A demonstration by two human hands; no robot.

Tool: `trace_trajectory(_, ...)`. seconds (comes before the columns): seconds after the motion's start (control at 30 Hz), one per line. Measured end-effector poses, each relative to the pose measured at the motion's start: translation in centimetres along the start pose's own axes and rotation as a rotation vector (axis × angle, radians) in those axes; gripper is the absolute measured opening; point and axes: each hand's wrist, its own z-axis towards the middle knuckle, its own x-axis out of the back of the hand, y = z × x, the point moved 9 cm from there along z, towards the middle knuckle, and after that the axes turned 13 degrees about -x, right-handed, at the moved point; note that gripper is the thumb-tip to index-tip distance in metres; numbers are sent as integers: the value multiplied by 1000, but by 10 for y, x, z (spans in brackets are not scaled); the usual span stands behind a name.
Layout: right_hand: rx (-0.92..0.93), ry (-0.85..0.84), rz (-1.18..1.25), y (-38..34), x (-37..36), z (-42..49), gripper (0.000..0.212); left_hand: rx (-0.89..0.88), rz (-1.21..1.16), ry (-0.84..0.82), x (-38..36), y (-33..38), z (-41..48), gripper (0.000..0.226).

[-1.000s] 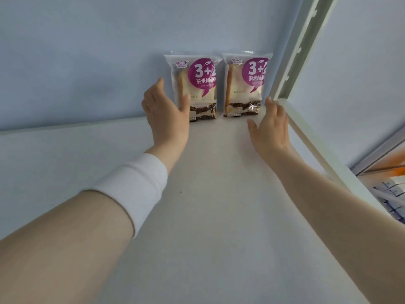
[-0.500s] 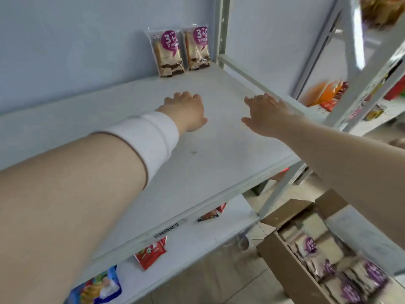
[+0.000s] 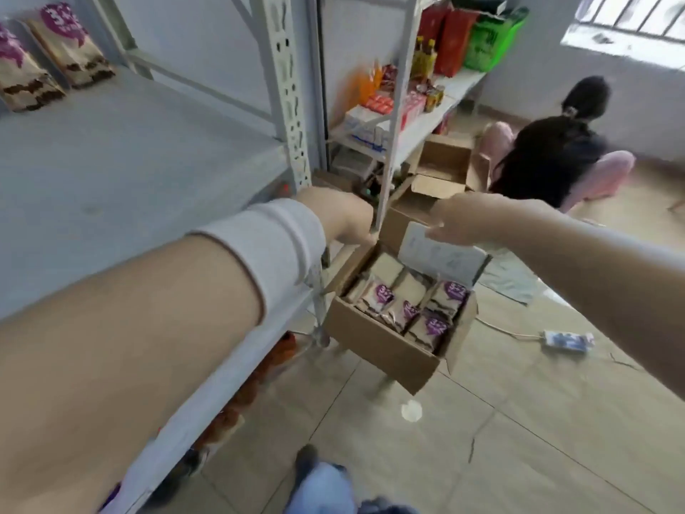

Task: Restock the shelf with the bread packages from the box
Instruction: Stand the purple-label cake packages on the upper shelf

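Two bread packages with purple labels stand at the back of the grey shelf, upper left. An open cardboard box sits on the floor beside the shelf, with several more bread packages lying in it. My left hand, with a white wristband, hangs past the shelf's front corner, above the box's left side, holding nothing. My right hand hovers over the box's raised white flap, fingers pointing left, also holding nothing. The picture is blurred by motion.
A perforated shelf post rises just behind my left hand. A neighbouring shelf holds bottles and packets. A person crouches on the floor by another open box. A power strip lies on the tiles.
Both hands have come away from the two packages on the shelf and dropped to the right, over the box. My view has swung from the shelf down to the floor.
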Motion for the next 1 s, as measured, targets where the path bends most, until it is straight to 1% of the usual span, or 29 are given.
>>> trace_trajectory(0.13, -146, -203, 45, 72, -99, 5, 44, -83, 10, -64, -47, 53, 67, 45)
trace_trajectory(0.2, -193, -277, 78, 94, -138, 14, 43, -110, -5, -124, -72, 65, 100, 47)
trace_trajectory(0.27, -238, -324, 159, 108, -171, 28, 47, -121, -48, -169, -93, 68, 135, 46)
trace_trajectory(0.37, -341, -371, 257, 123, -216, 57, 60, -120, -115, -212, -120, 61, 190, 46)
trace_trajectory(0.43, -414, -411, 322, 127, -247, 78, 59, -102, -187, -215, -138, 49, 229, 46)
trace_trajectory(0.5, -476, -479, 423, 125, -275, 95, 55, -45, -315, -200, -157, 33, 258, 48)
trace_trajectory(0.63, -593, -580, 587, 117, -326, 127, 59, 71, -500, -215, -202, 5, 306, 65)
trace_trajectory(0.7, -670, -572, 717, 113, -358, 156, 58, 154, -602, -178, -232, -13, 340, 70)
trace_trajectory(0.77, -784, -542, 899, 113, -395, 192, 54, 255, -691, -115, -267, -34, 373, 75)
trace_trajectory(0.87, -961, -449, 1071, 113, -448, 243, 51, 466, -794, 39, -319, -68, 405, 83)
trace_trajectory(0.93, -1088, -395, 1124, 109, -475, 263, 56, 534, -798, 131, -342, -82, 415, 82)
trace_trajectory(1.0, -1172, -338, 1073, 104, -491, 273, 63, 522, -771, 181, -358, -87, 421, 77)
